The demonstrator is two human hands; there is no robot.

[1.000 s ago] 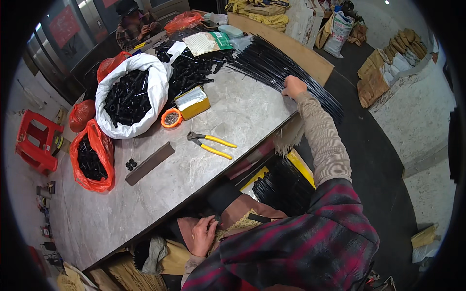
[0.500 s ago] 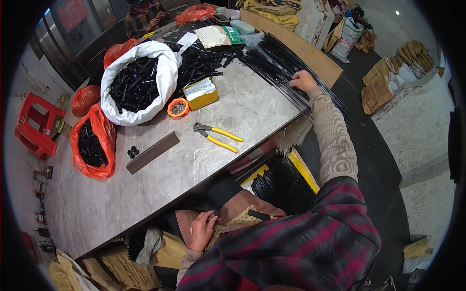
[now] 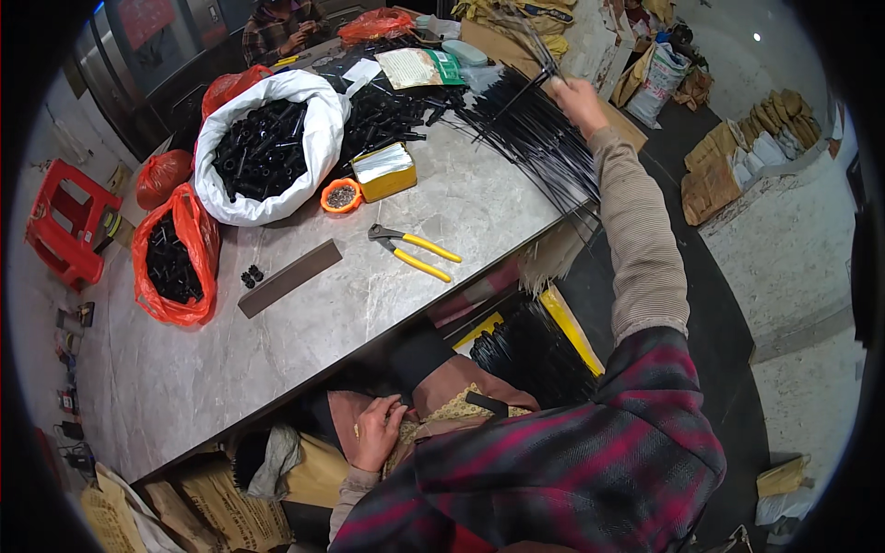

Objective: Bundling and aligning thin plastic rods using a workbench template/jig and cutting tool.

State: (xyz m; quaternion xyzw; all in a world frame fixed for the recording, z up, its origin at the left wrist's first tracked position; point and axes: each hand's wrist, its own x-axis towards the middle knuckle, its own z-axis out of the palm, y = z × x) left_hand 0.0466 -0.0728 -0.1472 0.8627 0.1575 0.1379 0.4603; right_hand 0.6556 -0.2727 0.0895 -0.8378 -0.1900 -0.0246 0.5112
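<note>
My right hand (image 3: 579,103), stretched out over the table's far right corner, is closed on a few thin black rods (image 3: 546,61). Their upper ends are smeared by motion. Below it lies a large loose pile of similar long black rods (image 3: 539,138), some jutting past the table edge. My left hand (image 3: 376,431) rests on my lap, fingers loosely bent and apart, with nothing visible in them. On the grey table (image 3: 304,359) lie yellow-handled end-cutting pliers (image 3: 413,253), a dark flat bar (image 3: 289,278) and small black pieces (image 3: 252,275).
A white sack (image 3: 323,152) and a red bag (image 3: 212,276) hold black tubular parts. Nearby stand an orange dish (image 3: 341,197) of small metal bits and a yellow box (image 3: 395,184). Another person (image 3: 281,32) sits beyond the far edge. A box of black strands (image 3: 530,350) is below the table.
My right hand has risen from the pile and moved farther away, lifting a few rods. My left hand stays on my lap. The view has shifted slightly.
</note>
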